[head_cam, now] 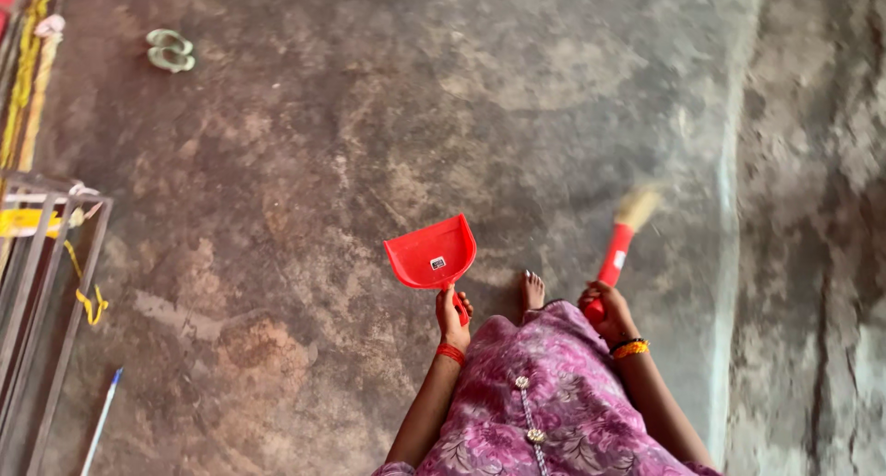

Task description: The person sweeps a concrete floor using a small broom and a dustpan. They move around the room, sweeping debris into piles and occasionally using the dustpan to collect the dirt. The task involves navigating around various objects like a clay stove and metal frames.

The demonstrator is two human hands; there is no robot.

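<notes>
Head view, looking down on a stained, mottled brown concrete floor (369, 116). The left hand (451, 315) is closed around the handle of a red plastic dustpan (431, 254), held above the floor ahead of a bare foot (531, 290). The right hand (607, 312) grips a red-handled broom (616, 251); its pale bristle end is blurred, probably just off the floor. The hands are well apart. A raised concrete edge (729, 208) bounds the right side; a grey metal frame (41, 282) and green sandals (170, 51) lie left.

Red dustpan (431, 253), red-handled broom (616, 255), purple floral dress (554, 393), mottled brown floor (323, 162).
</notes>
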